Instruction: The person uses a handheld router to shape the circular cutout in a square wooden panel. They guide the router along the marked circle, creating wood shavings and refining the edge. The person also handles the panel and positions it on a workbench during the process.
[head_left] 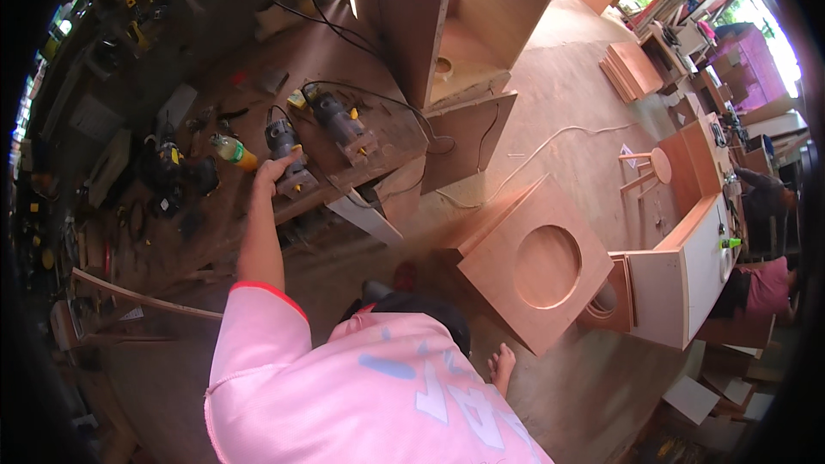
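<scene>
Left hand (273,170): my fingers clamped on the grey router (288,155), near the workbench (258,103) front edge.
Right hand: out of view.
Room: open floor (559,103) right.

Bench (258,60) — crowded. Left hand (273,170) rests on a dark router (288,155); a second router (344,129) lies just to its right, a green-and-yellow bottle (232,151) just to its left, black cables (378,103) looping across between them. Tools fill the far left edge. Open passage: bare board beyond the routers — and the floor (559,94) right of the bench, up to the square panel with a round hole (537,271).
</scene>
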